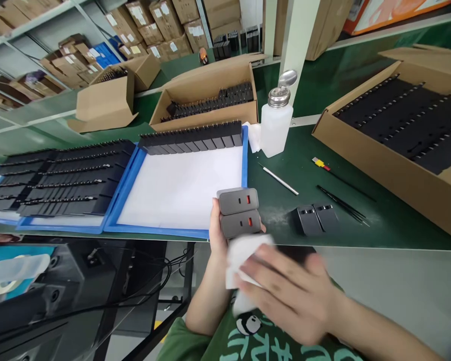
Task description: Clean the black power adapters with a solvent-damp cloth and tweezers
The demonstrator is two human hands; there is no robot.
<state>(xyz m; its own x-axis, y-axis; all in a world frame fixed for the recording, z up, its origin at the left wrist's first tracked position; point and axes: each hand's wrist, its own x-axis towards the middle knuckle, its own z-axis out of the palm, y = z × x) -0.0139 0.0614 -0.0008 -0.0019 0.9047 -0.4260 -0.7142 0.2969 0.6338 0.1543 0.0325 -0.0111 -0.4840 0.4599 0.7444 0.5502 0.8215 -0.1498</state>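
Observation:
In my left hand (218, 238) are grey charger blocks (240, 223), stacked one above another, each with a black port and a red port facing up. The fingers wrap round their sides. My right hand (291, 291), a bit smeared by motion, presses a folded white wipe (244, 253) against its fingers, just below the chargers. Whether the wipe touches the lower charger, I cannot tell. Two black charger casings (315, 219) stand on the green bench to the right of my hands. Behind the chargers lies a blue-rimmed tray (180, 188) with a row of black casings (191, 138) along its far edge.
A white pump bottle (276, 125) stands behind a white pen-like tool (278, 180). Black tweezers (342, 204) and a cable with a yellow tip (342, 178) lie right. Cardboard boxes of black parts (398, 150) flank the bench; filled trays (67, 180) sit left.

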